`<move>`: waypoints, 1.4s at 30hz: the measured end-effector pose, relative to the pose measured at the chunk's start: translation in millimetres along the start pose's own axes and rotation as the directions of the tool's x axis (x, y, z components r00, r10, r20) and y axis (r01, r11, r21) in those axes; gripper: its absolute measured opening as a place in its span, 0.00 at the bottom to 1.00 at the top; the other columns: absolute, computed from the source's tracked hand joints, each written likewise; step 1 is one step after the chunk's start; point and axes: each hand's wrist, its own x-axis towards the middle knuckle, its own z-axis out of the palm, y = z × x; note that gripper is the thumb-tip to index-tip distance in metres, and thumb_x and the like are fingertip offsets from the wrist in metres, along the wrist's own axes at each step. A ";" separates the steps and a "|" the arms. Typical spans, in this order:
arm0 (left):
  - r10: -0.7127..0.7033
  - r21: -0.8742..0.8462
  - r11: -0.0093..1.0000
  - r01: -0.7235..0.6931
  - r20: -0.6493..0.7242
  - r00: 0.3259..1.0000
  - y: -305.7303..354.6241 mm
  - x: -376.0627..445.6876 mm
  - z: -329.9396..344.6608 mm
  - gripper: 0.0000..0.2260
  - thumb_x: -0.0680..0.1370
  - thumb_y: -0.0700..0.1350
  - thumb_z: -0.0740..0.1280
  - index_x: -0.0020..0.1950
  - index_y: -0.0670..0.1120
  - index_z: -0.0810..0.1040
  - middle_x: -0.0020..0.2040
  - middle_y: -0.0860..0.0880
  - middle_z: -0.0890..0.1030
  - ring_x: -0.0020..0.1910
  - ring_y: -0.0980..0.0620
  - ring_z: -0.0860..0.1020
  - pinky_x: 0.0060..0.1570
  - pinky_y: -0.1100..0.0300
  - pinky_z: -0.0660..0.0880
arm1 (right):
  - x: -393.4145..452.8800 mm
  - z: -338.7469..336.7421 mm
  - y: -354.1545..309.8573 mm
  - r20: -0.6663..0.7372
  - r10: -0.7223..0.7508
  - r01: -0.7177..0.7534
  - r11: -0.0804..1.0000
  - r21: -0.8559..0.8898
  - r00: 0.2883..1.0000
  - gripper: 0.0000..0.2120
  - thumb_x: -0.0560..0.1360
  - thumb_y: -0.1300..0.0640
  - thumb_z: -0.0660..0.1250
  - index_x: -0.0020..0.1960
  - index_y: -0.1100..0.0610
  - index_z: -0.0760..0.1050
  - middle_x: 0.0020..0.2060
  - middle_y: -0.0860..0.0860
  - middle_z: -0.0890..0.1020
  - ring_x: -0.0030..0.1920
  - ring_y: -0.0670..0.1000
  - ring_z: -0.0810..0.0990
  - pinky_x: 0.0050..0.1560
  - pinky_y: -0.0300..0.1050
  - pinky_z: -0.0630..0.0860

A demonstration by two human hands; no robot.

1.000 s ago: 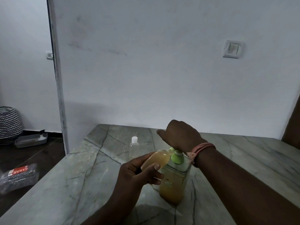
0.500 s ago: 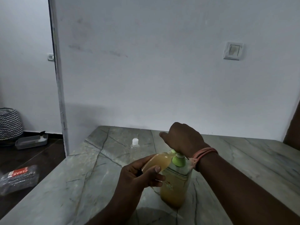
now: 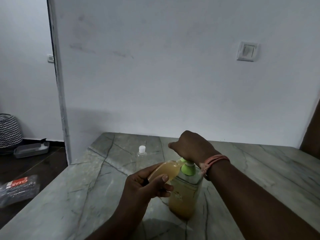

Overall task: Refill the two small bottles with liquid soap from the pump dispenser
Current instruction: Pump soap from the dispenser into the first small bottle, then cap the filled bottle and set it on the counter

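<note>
While the right hand [image 3: 192, 146] presses down on the green pump head of the pump dispenser [image 3: 184, 189], the left hand [image 3: 147, 186] keeps a narrow grip curled round the small bottle [image 3: 164, 170], which looks nearly full. Its long axis tilts up and away from that grip, mouth meeting the spout, probably to catch soap directly. Beyond both, the capped second bottle [image 3: 142, 151] stands upright on the table [image 3: 86, 196].

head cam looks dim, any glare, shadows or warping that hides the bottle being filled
Head view: dim, flat light, no glare. The small bottle reads clearly as amber in the left hand; its mouth at the pump dispenser spout is hidden under the right hand. A soft shadow lies on the marble table near the dispenser base. Wide-angle warping bends the wall corner.
</note>
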 end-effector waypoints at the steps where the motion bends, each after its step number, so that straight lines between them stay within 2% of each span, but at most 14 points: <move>1: -0.001 0.002 1.000 0.001 0.000 1.000 -0.7 0.3 -0.1 0.18 0.69 0.43 0.74 0.59 0.46 0.83 0.49 0.40 0.87 0.42 0.38 0.86 0.38 0.53 0.82 | -0.1 -0.3 0.3 0.001 0.001 -0.001 1.000 -0.008 1.000 0.17 0.75 0.44 0.65 0.34 0.55 0.71 0.33 0.51 0.77 0.37 0.52 0.77 0.39 0.45 0.72; 8: -0.002 -0.017 1.000 0.003 0.018 1.000 3.6 -1.1 -0.1 0.18 0.69 0.41 0.74 0.58 0.46 0.84 0.48 0.40 0.87 0.42 0.39 0.86 0.37 0.55 0.82 | -0.7 -5.7 -1.6 0.032 -0.001 0.001 1.000 -0.025 0.999 0.19 0.76 0.40 0.63 0.36 0.54 0.70 0.35 0.50 0.77 0.41 0.54 0.79 0.43 0.46 0.74; 12: -0.062 -0.107 0.992 0.066 0.041 0.997 3.6 2.4 -1.8 0.17 0.70 0.39 0.78 0.58 0.43 0.84 0.49 0.38 0.86 0.42 0.38 0.86 0.38 0.54 0.82 | 4.5 -10.5 -2.9 -0.014 -0.016 0.015 1.000 -0.024 1.000 0.20 0.74 0.38 0.64 0.36 0.53 0.69 0.34 0.50 0.77 0.38 0.52 0.77 0.39 0.44 0.71; 16: -0.116 -0.231 0.963 0.139 0.109 0.987 2.1 6.2 -4.9 0.21 0.63 0.43 0.82 0.55 0.43 0.86 0.50 0.35 0.85 0.43 0.37 0.85 0.39 0.53 0.82 | 12.9 -7.8 2.9 0.042 0.024 -0.032 0.979 0.204 0.999 0.23 0.74 0.40 0.67 0.32 0.59 0.71 0.30 0.52 0.77 0.30 0.52 0.74 0.34 0.42 0.69; 20: -0.149 -0.355 0.913 0.203 0.173 0.974 -3.5 8.1 -7.9 0.27 0.59 0.42 0.84 0.56 0.40 0.84 0.52 0.35 0.84 0.45 0.36 0.84 0.40 0.52 0.83 | 6.4 -14.4 6.8 0.024 0.089 -0.091 0.908 0.410 0.996 0.19 0.75 0.45 0.67 0.35 0.59 0.73 0.29 0.54 0.74 0.26 0.52 0.69 0.32 0.42 0.66; 23: -0.184 -0.437 0.863 0.253 0.193 0.964 -7.2 10.5 -9.8 0.32 0.54 0.43 0.88 0.56 0.39 0.84 0.51 0.34 0.85 0.44 0.34 0.84 0.39 0.51 0.83 | 1.1 -27.6 2.9 -0.043 0.115 -0.083 0.888 0.453 0.992 0.19 0.75 0.46 0.66 0.35 0.59 0.69 0.28 0.54 0.69 0.23 0.51 0.63 0.28 0.40 0.62; 26: -0.217 -0.501 0.814 0.293 0.205 0.954 -8.0 12.2 -12.3 0.35 0.53 0.41 0.88 0.57 0.37 0.83 0.51 0.33 0.84 0.44 0.33 0.84 0.38 0.49 0.83 | -5.4 -38.4 -9.1 -0.117 0.077 -0.011 0.879 0.477 0.990 0.21 0.76 0.46 0.65 0.31 0.59 0.69 0.27 0.54 0.71 0.24 0.52 0.67 0.31 0.43 0.66; 28: -0.217 -0.534 0.793 0.291 0.198 0.956 -5.1 9.7 -14.8 0.34 0.57 0.40 0.86 0.61 0.36 0.80 0.53 0.33 0.83 0.45 0.35 0.83 0.39 0.50 0.84 | -13.0 -39.6 -21.1 -0.160 0.023 0.058 0.875 0.481 0.987 0.23 0.76 0.46 0.65 0.29 0.60 0.71 0.28 0.55 0.75 0.28 0.53 0.72 0.35 0.44 0.70; 30: -0.199 -0.564 0.781 0.268 0.182 0.963 0.1 6.4 -18.3 0.27 0.69 0.41 0.77 0.66 0.38 0.76 0.57 0.34 0.83 0.46 0.38 0.83 0.43 0.51 0.84 | -22.4 -36.3 -35.8 -0.199 -0.036 0.124 0.886 0.447 0.979 0.25 0.76 0.45 0.64 0.30 0.63 0.72 0.27 0.56 0.75 0.28 0.53 0.73 0.34 0.43 0.70; 33: -0.175 -0.599 0.770 0.219 0.132 0.976 6.4 8.7 -28.5 0.20 0.77 0.41 0.68 0.68 0.40 0.74 0.59 0.35 0.81 0.48 0.42 0.83 0.46 0.53 0.83 | -36.2 -23.6 -58.4 -0.227 -0.097 0.181 0.907 0.381 0.969 0.25 0.77 0.44 0.64 0.31 0.63 0.72 0.26 0.53 0.75 0.30 0.53 0.75 0.33 0.43 0.69; 36: -0.162 -0.625 0.767 0.147 0.033 0.986 7.1 18.1 -42.0 0.12 0.81 0.41 0.63 0.64 0.40 0.75 0.55 0.38 0.80 0.47 0.44 0.83 0.47 0.54 0.83 | -46.2 0.3 -74.9 -0.224 -0.157 0.222 0.926 0.304 0.962 0.15 0.77 0.47 0.64 0.40 0.58 0.76 0.37 0.54 0.82 0.41 0.55 0.81 0.41 0.44 0.75; 38: -0.135 -0.615 0.784 0.084 -0.037 0.990 4.4 25.3 -50.6 0.10 0.83 0.41 0.59 0.61 0.41 0.76 0.53 0.40 0.82 0.47 0.46 0.85 0.49 0.54 0.83 | -51.0 18.3 -81.6 -0.201 -0.173 0.221 0.942 0.250 0.964 0.08 0.76 0.53 0.63 0.47 0.58 0.76 0.45 0.55 0.82 0.47 0.57 0.80 0.44 0.46 0.76; 39: -0.119 -0.601 0.797 0.053 -0.070 0.990 2.7 28.4 -54.6 0.09 0.84 0.41 0.58 0.59 0.41 0.76 0.52 0.41 0.83 0.48 0.46 0.85 0.52 0.53 0.82 | -53.4 26.3 -83.7 -0.178 -0.173 0.214 0.947 0.240 0.969 0.07 0.75 0.57 0.63 0.50 0.58 0.76 0.48 0.56 0.81 0.50 0.57 0.80 0.46 0.46 0.76; 42: -0.120 -0.547 0.837 -0.002 -0.187 0.975 -2.2 35.5 -64.2 0.09 0.84 0.42 0.58 0.60 0.43 0.76 0.51 0.43 0.81 0.49 0.46 0.82 0.60 0.47 0.75 | -60.0 50.0 -84.2 -0.101 -0.134 0.157 0.950 0.271 0.986 0.14 0.73 0.62 0.63 0.58 0.60 0.72 0.55 0.57 0.77 0.55 0.58 0.77 0.50 0.46 0.74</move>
